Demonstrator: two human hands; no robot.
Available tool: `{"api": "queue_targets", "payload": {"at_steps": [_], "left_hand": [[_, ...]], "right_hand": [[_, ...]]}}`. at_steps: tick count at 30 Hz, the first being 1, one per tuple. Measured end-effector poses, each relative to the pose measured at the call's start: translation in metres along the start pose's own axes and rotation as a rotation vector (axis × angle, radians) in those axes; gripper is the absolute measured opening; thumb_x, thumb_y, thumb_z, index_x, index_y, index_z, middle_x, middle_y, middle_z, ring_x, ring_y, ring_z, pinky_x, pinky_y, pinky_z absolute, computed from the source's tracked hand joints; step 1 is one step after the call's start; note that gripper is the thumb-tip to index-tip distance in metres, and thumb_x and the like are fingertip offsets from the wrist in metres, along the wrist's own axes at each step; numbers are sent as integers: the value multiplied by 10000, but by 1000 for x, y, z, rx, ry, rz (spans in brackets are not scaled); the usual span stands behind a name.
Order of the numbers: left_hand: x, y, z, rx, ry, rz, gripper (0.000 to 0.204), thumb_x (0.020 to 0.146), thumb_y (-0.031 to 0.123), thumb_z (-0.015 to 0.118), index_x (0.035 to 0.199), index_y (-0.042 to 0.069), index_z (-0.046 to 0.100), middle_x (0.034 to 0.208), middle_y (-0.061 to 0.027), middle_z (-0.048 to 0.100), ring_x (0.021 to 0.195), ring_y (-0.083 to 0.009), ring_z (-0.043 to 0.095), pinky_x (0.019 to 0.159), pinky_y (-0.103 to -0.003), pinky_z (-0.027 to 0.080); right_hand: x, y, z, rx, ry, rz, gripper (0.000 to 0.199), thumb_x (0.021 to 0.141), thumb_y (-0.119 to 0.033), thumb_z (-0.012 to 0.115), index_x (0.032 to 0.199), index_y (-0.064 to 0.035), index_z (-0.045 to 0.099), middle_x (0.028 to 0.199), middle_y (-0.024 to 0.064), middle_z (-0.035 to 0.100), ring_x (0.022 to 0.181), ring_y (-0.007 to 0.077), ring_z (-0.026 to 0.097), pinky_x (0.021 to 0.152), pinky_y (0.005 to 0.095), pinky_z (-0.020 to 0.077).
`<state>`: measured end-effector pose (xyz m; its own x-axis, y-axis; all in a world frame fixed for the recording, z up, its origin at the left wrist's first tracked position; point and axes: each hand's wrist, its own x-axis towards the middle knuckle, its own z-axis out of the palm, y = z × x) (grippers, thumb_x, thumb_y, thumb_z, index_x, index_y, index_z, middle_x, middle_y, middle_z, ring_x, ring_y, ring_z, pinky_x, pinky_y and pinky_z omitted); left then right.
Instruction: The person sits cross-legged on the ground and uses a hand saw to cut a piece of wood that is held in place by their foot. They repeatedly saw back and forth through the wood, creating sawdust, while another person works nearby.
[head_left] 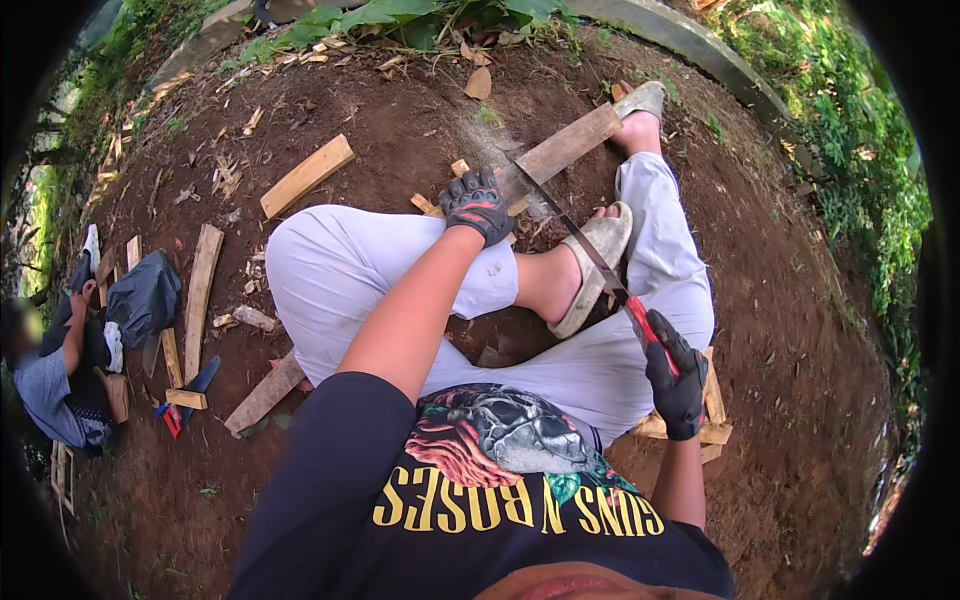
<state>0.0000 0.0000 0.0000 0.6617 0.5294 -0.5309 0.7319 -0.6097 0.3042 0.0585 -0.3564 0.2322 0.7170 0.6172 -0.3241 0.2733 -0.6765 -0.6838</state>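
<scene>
The saw [580,245] is flanked closely by a sandalled foot [595,265] on its left and a trouser leg [665,230] on its right, so little room is left along the blade. The plank [565,145] is hemmed in by the left hand [477,205] and small offcuts [430,205]. Open soil [800,300] is found to the right, while scattered boards [305,175] and a seated person [60,370] are met on the left.
</scene>
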Motion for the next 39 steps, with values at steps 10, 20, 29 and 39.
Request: {"api": "queue_targets", "payload": {"at_steps": [10,20,29,39], "left_hand": [[-7,3,5,1,11,11,1241,788,604,874,1697,32,253,1644,-257,383,1530,-484,379,1242,-658,301],[0,-1,-13,-5,-1,1,1224,794,642,846,1697,62,257,1652,-254,399,1526,-468,417,1240,-635,329],[-9,6,-20,-58,-48,15,1115,846,470,812,1708,41,250,1690,-270,335,1548,-483,362,1252,-682,286],[-11,3,-14,-71,-7,17,1081,842,420,794,1712,52,269,1670,-266,365,1551,-474,365,1262,-692,258]], "right_hand": [[184,12,138,-105,106,-362,402,1071,-224,645,1458,-131,704,1358,221,744,1301,367,706,1125,438,516],[191,-1,127,-111,87,-355,396,1067,-214,672,1447,-115,717,1349,209,757,1276,320,726,1110,408,527],[40,-5,18,-88,-62,-207,419,1052,-134,644,1464,-74,690,1319,222,763,1134,354,788,978,427,593],[275,-34,192,102,79,-344,399,1057,-256,648,1428,-136,730,1357,231,737,1250,367,730,1065,434,547]]}}
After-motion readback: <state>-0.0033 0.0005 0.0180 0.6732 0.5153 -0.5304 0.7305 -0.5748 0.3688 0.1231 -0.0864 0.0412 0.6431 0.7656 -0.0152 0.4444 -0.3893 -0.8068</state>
